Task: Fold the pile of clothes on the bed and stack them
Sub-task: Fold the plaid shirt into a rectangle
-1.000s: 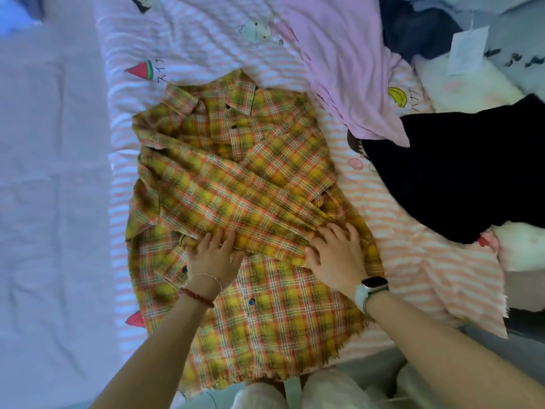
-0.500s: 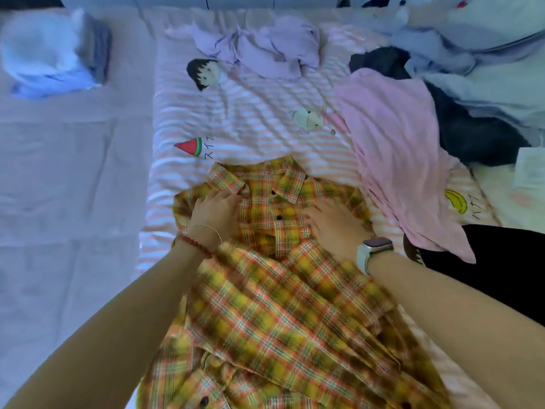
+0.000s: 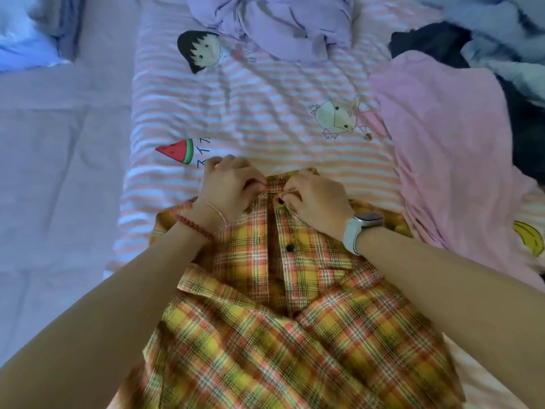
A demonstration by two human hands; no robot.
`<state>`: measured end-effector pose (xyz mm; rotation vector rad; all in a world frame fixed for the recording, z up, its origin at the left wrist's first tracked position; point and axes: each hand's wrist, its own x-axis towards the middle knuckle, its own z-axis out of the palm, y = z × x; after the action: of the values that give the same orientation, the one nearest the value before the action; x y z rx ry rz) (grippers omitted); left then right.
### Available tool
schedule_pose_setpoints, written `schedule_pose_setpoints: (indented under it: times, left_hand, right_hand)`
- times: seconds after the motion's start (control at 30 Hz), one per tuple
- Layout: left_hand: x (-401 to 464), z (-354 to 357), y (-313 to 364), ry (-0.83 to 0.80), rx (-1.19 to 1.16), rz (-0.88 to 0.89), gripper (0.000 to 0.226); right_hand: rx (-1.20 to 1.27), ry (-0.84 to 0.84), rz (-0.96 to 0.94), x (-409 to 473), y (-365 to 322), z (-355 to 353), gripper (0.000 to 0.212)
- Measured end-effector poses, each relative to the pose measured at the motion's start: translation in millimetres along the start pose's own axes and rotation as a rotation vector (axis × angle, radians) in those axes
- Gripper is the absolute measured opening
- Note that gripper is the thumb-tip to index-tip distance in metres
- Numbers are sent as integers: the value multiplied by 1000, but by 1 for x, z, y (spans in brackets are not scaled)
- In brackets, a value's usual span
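Note:
A yellow and orange plaid shirt (image 3: 265,335) lies front-up on the striped bed cover (image 3: 265,119), its sleeves folded across its lower half. My left hand (image 3: 230,184) pinches the left edge of the placket just below the collar. Opposite it, my right hand (image 3: 318,199) pinches the right edge at the top black button. A pink garment (image 3: 442,149) lies unfolded to the right. A lilac garment (image 3: 280,25) is crumpled at the far end of the bed.
Dark and pale blue clothes (image 3: 486,48) are heaped at the far right. A light blue folded bundle (image 3: 29,33) sits at the far left on the plain lilac sheet (image 3: 59,172). The cover carries cartoon prints.
My hands have moved from the shirt's middle up to the collar, and now pinch the placket at the top button. The view has tilted up toward the far end of the bed.

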<state>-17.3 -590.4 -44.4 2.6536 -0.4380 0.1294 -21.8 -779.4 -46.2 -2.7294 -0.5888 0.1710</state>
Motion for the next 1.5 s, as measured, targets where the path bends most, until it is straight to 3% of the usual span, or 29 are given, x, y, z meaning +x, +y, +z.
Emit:
schedule_pose_setpoints:
  times: [0.03,0.17,0.27,0.37,0.43,0.53,0.63,0.73,0.9,1.03,1.2,1.33,1.4,1.5]
  left_hand:
    - [0,3,2,24,18,-5,8]
    - [-9,25,5,-213,220,-65,24]
    - [-17,22,0,-117,165,-190,40]
    - [-29,4,-11,-57,201,-362,59]
    - [-39,-10,-25,-154,185,-520,66]
    - [-48,-25,-43,-393,125,-656,62]
    - [-50,-27,-42,-370,56,-592,37]
    - [-52,-30,-31,-193,-65,-513,20]
    - [-84,-57,7,57,-175,-290,17]
    - [-146,-76,45,100,-217,-229,30]
    - [-238,-93,85,113,-106,9,32]
    - [-324,-92,107,31,32,162,26]
    - [-366,-89,113,-104,131,248,21]
    - [-398,-89,115,-365,215,260,31]
  right_hand:
    - [53,20,50,1,-1,1,18]
    - [208,-179,179,1,-6,11,25]
    - [431,-17,156,-8,3,-2,32]
    - [261,153,133,-20,27,-20,28]
    - [95,45,232,-27,48,-28,33]
    - [-108,-264,328,-37,68,-32,45]
    - [17,-355,326,-42,67,-37,41]
    - [65,-249,308,-49,58,-48,31]
    - [-36,139,54,-86,32,-69,24]
    - [12,202,-6,-145,12,-80,24]
    - [-23,218,-56,-241,-10,-85,31]
    - [-91,134,-55,-320,-12,-77,30]
    - [-212,-7,-142,-359,-10,-67,15]
    - [-275,-236,-131,-399,-6,-59,29]
